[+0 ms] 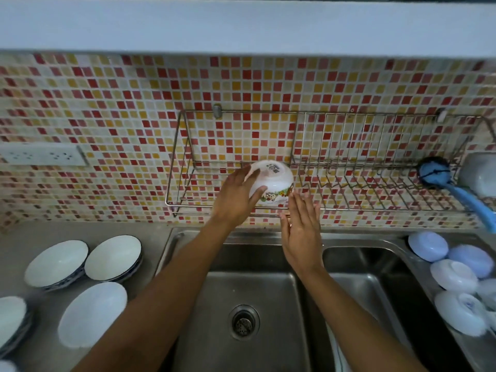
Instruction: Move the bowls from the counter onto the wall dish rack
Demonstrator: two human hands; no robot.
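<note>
Left hand [236, 196], fingers wrapped round an upturned bowl [271, 181], holds it over the wall rack's [188, 183] left bay; right hand [302, 226], fingers spread and empty, waits just beside, nearer the sink [268, 291].

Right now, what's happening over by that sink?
A person is putting dishes away. The left hand grips a white cartoon-printed bowl, upside down, on the steel wire wall rack above the steel double sink. The right hand hovers open beside it, holding nothing. More white bowls wait on the left counter, and pale upturned ones sit on the right.
</note>
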